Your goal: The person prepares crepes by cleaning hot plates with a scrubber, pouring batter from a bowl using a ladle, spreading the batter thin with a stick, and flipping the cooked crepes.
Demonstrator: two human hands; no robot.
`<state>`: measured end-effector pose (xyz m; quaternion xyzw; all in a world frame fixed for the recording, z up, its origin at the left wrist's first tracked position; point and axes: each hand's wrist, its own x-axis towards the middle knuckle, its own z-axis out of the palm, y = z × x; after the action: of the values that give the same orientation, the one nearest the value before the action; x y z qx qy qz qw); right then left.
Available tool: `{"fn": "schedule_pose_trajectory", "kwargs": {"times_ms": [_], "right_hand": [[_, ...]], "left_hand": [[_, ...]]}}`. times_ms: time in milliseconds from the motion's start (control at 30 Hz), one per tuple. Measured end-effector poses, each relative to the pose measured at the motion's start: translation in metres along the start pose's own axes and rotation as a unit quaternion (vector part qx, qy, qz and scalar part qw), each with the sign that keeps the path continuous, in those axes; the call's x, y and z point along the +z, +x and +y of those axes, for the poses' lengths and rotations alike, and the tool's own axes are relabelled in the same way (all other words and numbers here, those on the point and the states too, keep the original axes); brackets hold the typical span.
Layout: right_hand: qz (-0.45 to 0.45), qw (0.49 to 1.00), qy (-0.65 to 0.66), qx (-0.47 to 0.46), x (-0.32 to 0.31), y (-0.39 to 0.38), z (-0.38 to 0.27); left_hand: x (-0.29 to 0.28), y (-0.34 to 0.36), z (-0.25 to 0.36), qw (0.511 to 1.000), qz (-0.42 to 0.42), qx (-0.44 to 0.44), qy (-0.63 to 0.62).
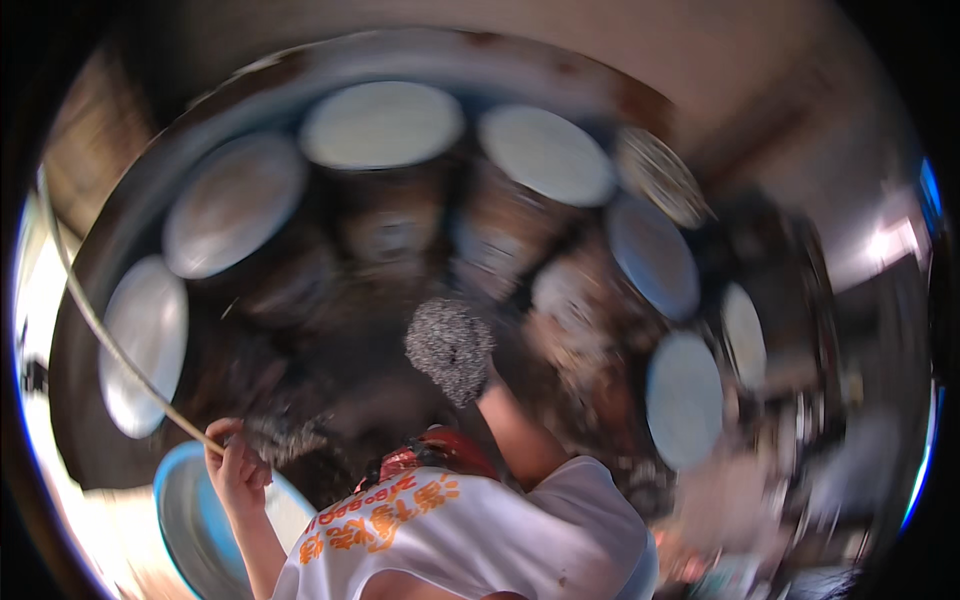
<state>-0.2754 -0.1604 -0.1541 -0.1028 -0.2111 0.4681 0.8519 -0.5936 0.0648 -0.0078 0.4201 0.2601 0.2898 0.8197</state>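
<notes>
My left hand (240, 468), at the lower left, has its fingers closed around the end of a long, thin pale pole or hose (112, 345). This rises past the left rim and looks bent in the fisheye view. My right arm reaches forward to the middle. At its end is a rough, speckled grey mass (450, 348) that covers my right hand; I cannot tell whether it is a glove or something held. Both sit over a large, dark, round structure (370, 350), its surface smeared by motion. Something red and black (440, 452) lies against my chest.
Several pale round discs, such as one at the far side (382, 125) and one at the right (685, 402), line the round rim. A ribbed disc (662, 176) stands at the far right. A light blue basin (170, 490) is beside my left forearm. Blurred clutter fills the lower right.
</notes>
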Motion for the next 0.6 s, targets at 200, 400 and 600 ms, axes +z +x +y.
{"fn": "schedule_pose_trajectory", "kwargs": {"times_ms": [200, 400, 600], "right_hand": [[0.578, 0.712, -0.363, -0.165, 0.042, -0.308, -0.077], [0.781, 0.075, -0.607, -0.126, 0.152, -0.552, -0.064], [0.855, -0.024, -0.506, 0.110, 0.157, -0.652, -0.010]], "left_hand": [[0.171, 0.008, -0.112, 0.959, -0.243, -0.130, 0.060], [0.363, -0.092, -0.226, 0.866, -0.375, -0.268, 0.191], [0.432, -0.122, -0.263, 0.772, -0.476, -0.331, 0.261]]}}
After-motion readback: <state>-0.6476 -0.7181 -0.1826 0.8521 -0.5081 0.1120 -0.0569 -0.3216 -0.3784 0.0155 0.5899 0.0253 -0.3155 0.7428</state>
